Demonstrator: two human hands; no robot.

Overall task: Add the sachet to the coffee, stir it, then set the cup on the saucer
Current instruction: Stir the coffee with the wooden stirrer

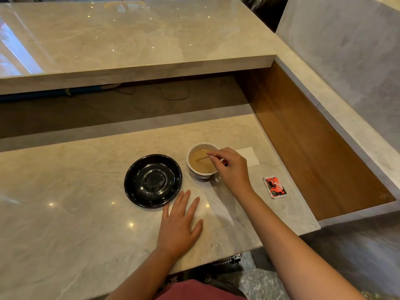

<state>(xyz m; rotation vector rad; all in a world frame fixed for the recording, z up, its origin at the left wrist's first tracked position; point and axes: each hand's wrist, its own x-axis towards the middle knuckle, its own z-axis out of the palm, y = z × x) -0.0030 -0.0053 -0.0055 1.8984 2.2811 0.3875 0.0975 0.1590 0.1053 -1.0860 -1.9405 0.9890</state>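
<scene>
We pinch the stirrer [202, 158] in our right hand [232, 169] over the cup [202, 162] of coffee; the saucer [153, 180] sits just left of it on the bench [65, 202], nearer our left hand [179, 226], which lies flat, fingers spread, holding nothing.

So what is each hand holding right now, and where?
The right hand pinches the stirrer by its top end, above the cup. The left hand lies flat, holding nothing.
</scene>
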